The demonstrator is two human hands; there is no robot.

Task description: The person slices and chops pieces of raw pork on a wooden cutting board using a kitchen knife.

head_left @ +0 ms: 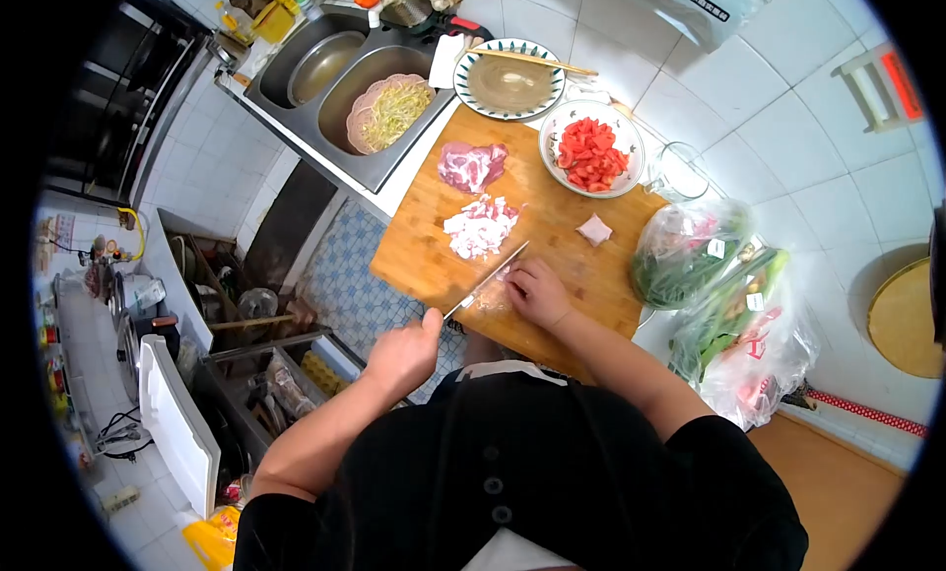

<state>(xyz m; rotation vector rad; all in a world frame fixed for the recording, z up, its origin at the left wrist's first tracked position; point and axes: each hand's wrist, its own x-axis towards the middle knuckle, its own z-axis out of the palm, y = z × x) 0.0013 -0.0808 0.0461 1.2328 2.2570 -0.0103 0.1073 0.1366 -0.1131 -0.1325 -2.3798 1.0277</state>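
Observation:
My left hand [404,354] is closed round the handle of a kitchen knife [490,277], whose blade slants across the near part of a wooden cutting board [572,320]. Just right of the blade, my right hand [537,290] has its fingers curled down on a small piece of meat [503,273], mostly hidden by the fingers and knife. Beyond the blade lies a pile of diced pale meat [481,226]. A larger raw chunk of meat [472,166] rests farther back. One square pink piece [594,230] sits apart on the right.
A bowl of chopped red tomatoes [593,149] stands at the board's back edge, beside a plate [510,83] with chopsticks across it. Bagged green vegetables [690,256] crowd the right. In the double sink [379,172], a pink basket holds bean sprouts [397,115]. An open drawer [286,374] is at left.

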